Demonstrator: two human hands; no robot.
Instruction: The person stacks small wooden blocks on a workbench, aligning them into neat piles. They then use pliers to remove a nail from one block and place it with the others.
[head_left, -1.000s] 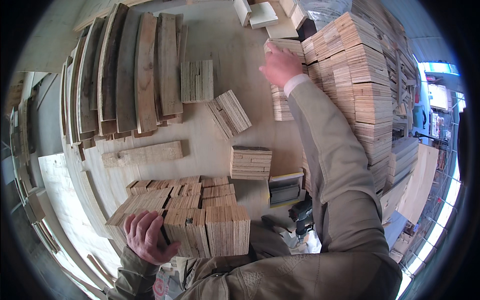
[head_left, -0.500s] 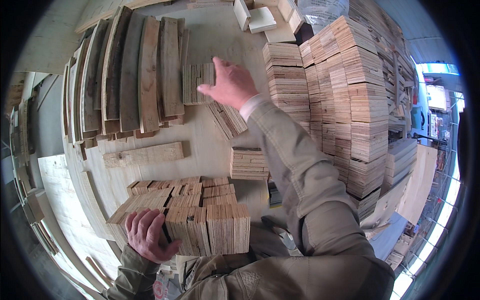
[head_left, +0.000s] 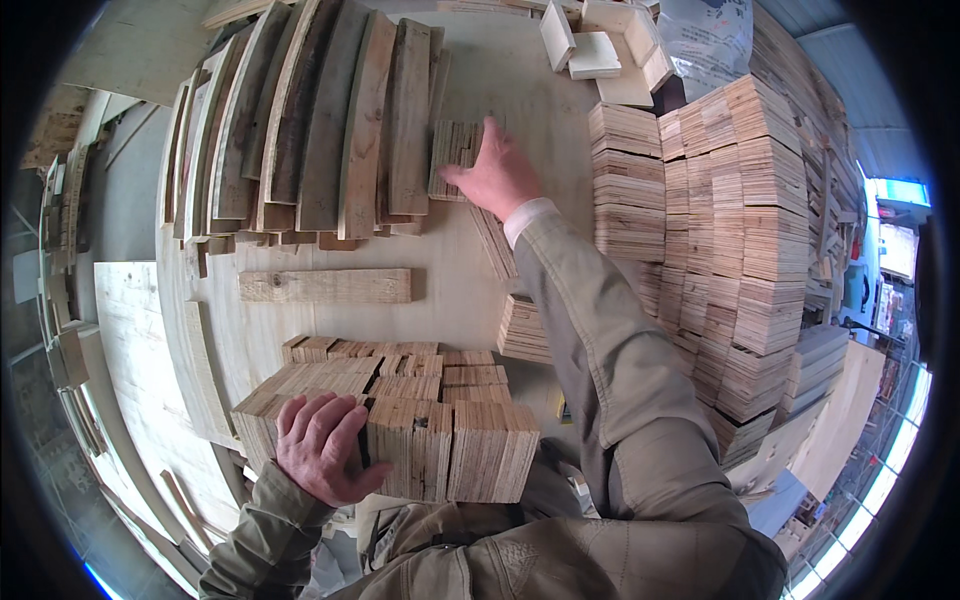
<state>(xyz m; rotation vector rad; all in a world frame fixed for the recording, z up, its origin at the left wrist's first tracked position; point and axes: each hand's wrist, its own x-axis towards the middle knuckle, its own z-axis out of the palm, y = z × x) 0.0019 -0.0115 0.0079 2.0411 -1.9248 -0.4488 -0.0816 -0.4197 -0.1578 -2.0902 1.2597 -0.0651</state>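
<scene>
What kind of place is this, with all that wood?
Probably a woodworking shop. Tall stacks of cut wooden pieces fill the right side, long planks lean at the back, and small wood blocks cover the workbench.

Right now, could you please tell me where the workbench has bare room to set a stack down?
Bare workbench lies between the single plank and the right sleeve. The top left is crowded with long boards, the right with tall plywood stacks.

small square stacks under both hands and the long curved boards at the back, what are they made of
Small square stacks under the left hand and right hand: likely plywood, raw and unfinished, with thin layered lines on cut edges. Long curved boards: seemingly solid rough-sawn timber, weathered grey-brown, with lengthwise grain.
</scene>
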